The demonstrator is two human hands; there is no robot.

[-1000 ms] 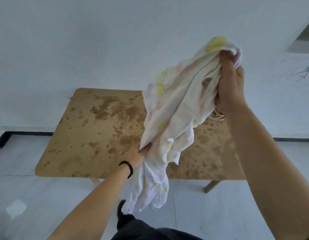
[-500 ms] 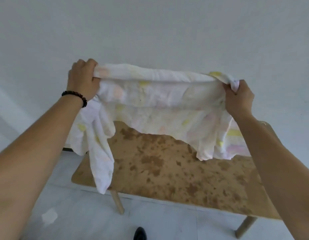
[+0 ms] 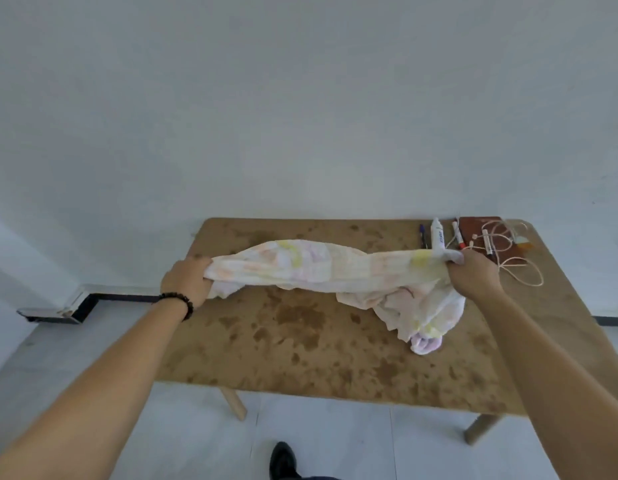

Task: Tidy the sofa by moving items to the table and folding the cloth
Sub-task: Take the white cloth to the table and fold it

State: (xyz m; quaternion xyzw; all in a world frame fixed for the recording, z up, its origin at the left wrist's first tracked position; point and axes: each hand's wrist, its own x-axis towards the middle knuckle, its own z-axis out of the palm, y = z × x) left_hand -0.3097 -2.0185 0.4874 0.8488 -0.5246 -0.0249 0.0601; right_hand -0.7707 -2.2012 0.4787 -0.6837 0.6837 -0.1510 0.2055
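Note:
A white cloth [image 3: 321, 268] with faint yellow and pink patches is stretched between my two hands over the mottled brown table [image 3: 300, 344]. My left hand [image 3: 188, 280], with a dark bead bracelet at the wrist, grips the cloth's left end near the table's left edge. My right hand [image 3: 474, 273] grips the right end. Below the right hand, the rest of the cloth lies bunched on the tabletop. No sofa is in view.
At the table's back right lie a white tube [image 3: 438, 236], a dark pen [image 3: 422, 235], a red marker [image 3: 457, 234], a brown notebook [image 3: 487, 233] and a coiled pale cable [image 3: 519, 268]. A white wall stands behind. My dark shoe [image 3: 283, 460] is on the grey floor.
My hands have come down from chest height, bringing the stretched cloth low over the table. Its hanging part now rests bunched on the tabletop. The view has shifted and shows the items at back right.

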